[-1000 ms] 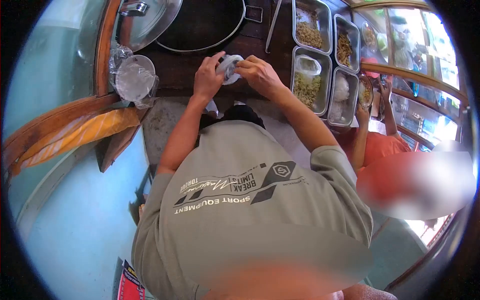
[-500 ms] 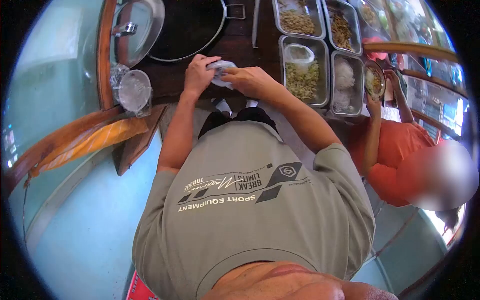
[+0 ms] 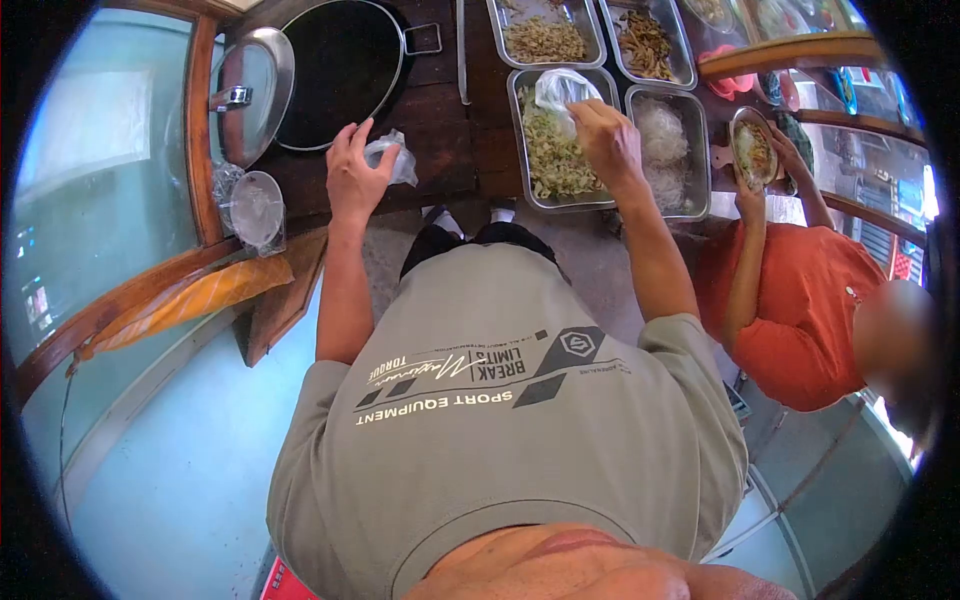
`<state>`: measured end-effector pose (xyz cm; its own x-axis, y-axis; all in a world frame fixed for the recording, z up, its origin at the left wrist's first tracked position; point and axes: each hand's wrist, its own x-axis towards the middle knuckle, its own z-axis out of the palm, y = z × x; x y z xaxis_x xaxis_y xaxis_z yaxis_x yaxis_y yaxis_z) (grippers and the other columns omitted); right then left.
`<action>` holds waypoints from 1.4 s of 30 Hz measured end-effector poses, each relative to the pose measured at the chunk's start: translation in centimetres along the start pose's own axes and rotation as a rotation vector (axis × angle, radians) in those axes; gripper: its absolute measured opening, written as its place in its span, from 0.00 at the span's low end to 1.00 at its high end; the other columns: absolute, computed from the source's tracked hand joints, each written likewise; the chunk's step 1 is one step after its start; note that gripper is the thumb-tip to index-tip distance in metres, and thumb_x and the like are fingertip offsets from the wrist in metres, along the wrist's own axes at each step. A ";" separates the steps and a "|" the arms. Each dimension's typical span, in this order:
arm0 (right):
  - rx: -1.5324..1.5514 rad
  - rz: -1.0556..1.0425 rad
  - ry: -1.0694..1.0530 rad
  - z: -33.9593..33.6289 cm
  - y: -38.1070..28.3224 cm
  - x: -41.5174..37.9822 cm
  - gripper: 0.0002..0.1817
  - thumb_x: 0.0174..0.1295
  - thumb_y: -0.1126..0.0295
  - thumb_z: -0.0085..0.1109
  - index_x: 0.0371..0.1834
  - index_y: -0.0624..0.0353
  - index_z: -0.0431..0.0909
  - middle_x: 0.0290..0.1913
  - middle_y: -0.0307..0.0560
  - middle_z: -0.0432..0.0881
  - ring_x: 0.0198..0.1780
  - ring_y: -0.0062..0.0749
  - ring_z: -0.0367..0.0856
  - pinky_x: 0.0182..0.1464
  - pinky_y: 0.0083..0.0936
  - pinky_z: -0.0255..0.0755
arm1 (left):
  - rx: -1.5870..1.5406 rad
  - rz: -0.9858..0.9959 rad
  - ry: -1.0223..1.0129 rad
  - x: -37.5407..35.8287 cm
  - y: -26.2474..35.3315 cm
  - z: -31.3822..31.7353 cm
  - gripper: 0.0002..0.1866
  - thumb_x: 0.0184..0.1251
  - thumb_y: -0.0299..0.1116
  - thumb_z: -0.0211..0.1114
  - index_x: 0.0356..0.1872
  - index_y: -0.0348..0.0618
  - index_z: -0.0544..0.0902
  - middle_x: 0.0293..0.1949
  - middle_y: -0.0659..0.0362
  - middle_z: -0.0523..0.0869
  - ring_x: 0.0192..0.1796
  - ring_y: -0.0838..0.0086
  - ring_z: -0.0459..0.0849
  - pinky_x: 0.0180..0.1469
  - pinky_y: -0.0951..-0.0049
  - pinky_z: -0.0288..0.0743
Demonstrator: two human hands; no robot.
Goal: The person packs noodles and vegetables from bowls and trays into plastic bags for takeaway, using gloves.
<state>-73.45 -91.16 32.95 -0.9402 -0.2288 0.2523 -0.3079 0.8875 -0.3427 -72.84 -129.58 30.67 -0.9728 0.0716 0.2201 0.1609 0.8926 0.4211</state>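
My left hand (image 3: 352, 172) is over the dark wooden counter with its fingers apart, the fingertips close to the rim of a round black pan (image 3: 335, 80). A crumpled clear plastic bag (image 3: 402, 165) lies against its thumb, partly covered by the hand. My right hand (image 3: 612, 145) reaches over a metal tray (image 3: 518, 150) of shredded pale green vegetables (image 3: 552, 150). Its fingers are pinched at the edge of a clear plastic bag (image 3: 562, 90) on top of the vegetables. The fingertips are partly hidden.
Other metal trays hold white noodles (image 3: 665, 140), brown strips (image 3: 643, 42) and a chopped filling (image 3: 545, 40). At the right a person in an orange top (image 3: 790, 310) holds a bowl of food (image 3: 752, 150). A glass lid (image 3: 255, 95) and a plastic cup (image 3: 257, 207) stand left.
My right hand has left the crumpled bag and moved right to the plastic in the vegetable tray. My left hand has stayed by the bag, its fingers spreading. The view has shifted slightly.
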 end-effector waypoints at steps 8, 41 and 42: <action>0.265 -0.281 0.017 0.6 -5.0 1.2 0.10 0.60 0.74 0.62 0.44 0.55 0.85 0.39 0.47 0.85 0.40 0.44 0.86 0.41 0.37 0.79 | -0.013 0.703 -0.062 3.0 11.1 1.3 0.27 0.59 0.42 0.74 0.62 0.56 0.82 0.61 0.65 0.85 0.71 0.66 0.72 0.76 0.50 0.53; 1.352 0.028 -0.698 21.9 -43.3 8.9 0.17 0.68 0.77 0.53 0.58 0.65 0.79 0.52 0.58 0.85 0.55 0.52 0.83 0.61 0.35 0.75 | -0.482 -0.147 0.451 -10.2 -17.1 -13.3 0.13 0.70 0.25 0.65 0.54 0.41 0.86 0.36 0.52 0.85 0.37 0.60 0.85 0.42 0.64 0.79; 1.155 -0.208 -0.682 23.1 -42.3 8.8 0.17 0.69 0.75 0.53 0.59 0.64 0.79 0.53 0.57 0.86 0.55 0.49 0.84 0.61 0.34 0.74 | -0.459 -0.069 0.436 -10.2 -17.1 -13.3 0.13 0.69 0.25 0.65 0.54 0.41 0.86 0.36 0.52 0.86 0.37 0.60 0.85 0.42 0.64 0.79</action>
<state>-72.03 -139.91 28.75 -0.6426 -0.7661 0.0128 -0.0800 0.0505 -0.9955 -63.47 -151.53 32.90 -0.8418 -0.2535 0.4767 0.2494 0.6004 0.7598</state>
